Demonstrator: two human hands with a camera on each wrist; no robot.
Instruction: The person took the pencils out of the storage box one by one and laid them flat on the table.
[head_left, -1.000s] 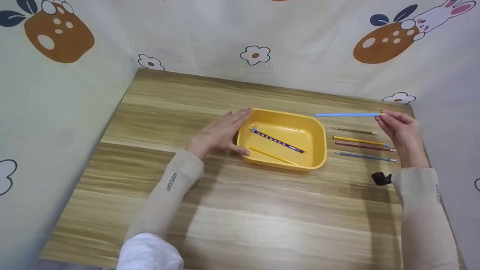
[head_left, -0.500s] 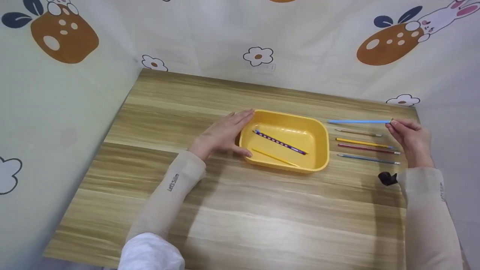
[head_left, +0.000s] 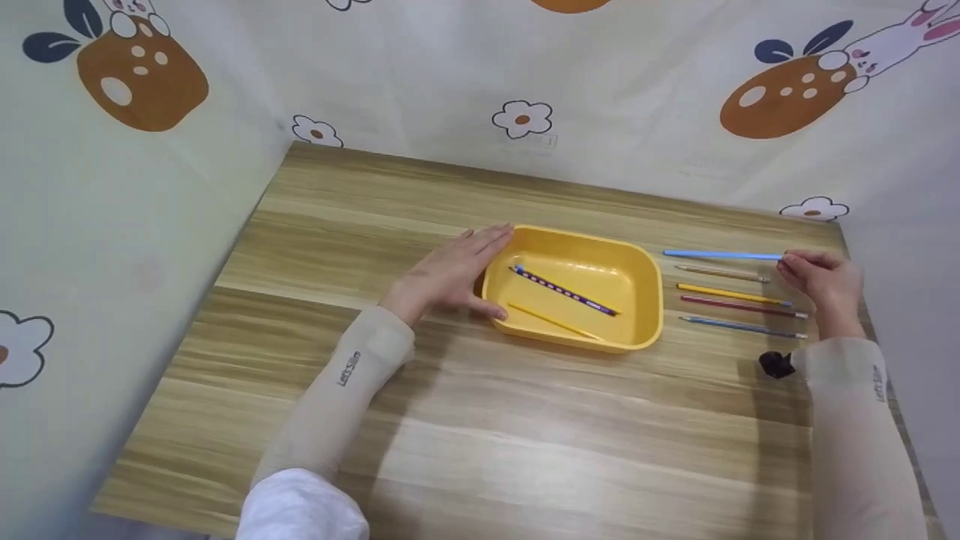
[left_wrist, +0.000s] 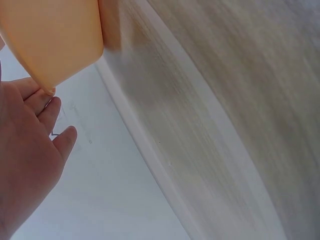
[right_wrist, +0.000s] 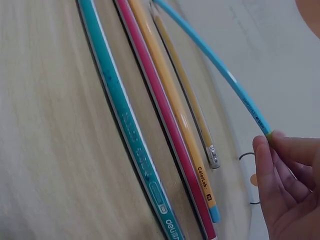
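Note:
My left hand (head_left: 454, 274) rests spread against the left end of a yellow plastic box (head_left: 649, 300), thumb at its front corner; in the left wrist view its fingertips touch the rim. Inside the box lie a dark purple pencil (head_left: 566, 291) with pale dots, overlapping another pencil, and a thin yellow pencil (head_left: 555, 322). My right hand (head_left: 825, 281) pinches a light blue pencil (right_wrist: 220, 65) by one end between thumb and fingers. That pencil points left, close above the far end of a pencil row. The row's nearest one is a short wood-coloured pencil (right_wrist: 182, 80) with an eraser.
Beyond it in the row lie a yellow pencil (head_left: 731, 294), a red pencil (head_left: 742, 307) and a blue-green pencil (head_left: 742, 328). A small black object (head_left: 776, 364) sits by the right sleeve. Patterned cloth (head_left: 420, 90) walls in the wooden table (head_left: 525, 427).
My right hand has shifted right and lowered the light blue pencil towards the table beside the row. The left hand stays on the box. The head view has shifted slightly.

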